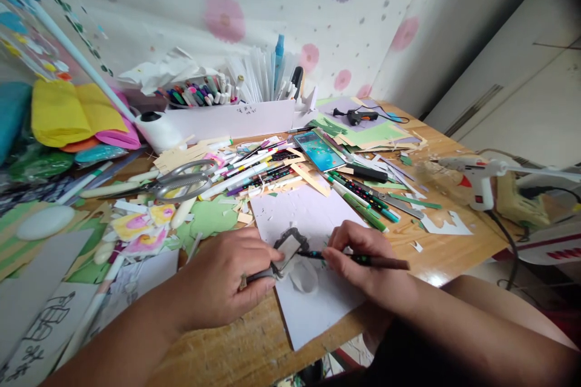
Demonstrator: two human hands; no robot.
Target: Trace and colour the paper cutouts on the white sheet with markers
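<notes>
My left hand [227, 272] is closed, its fingertips pressing on a small white cutout [291, 244] with a dark grey border. A dark, narrow piece [258, 276] pokes out between its thumb and fingers; its kind is unclear. In my right hand [361, 254] is a black marker pen [363, 259] with coloured dots, its tip touching or very near the cutout's right edge. Beneath both lies a sheet of white paper [313, 314]. A pale, rounded translucent piece [305, 276] rests on that sheet, just below the cutout.
Grey-handled scissors [186, 181] lie left of a heap of markers. A phone [320, 151] is behind the paper. At right stands a white glue gun [483, 181]; a black glue gun [361, 115] lies farther back. A white box [236, 120] of pens lines the wall.
</notes>
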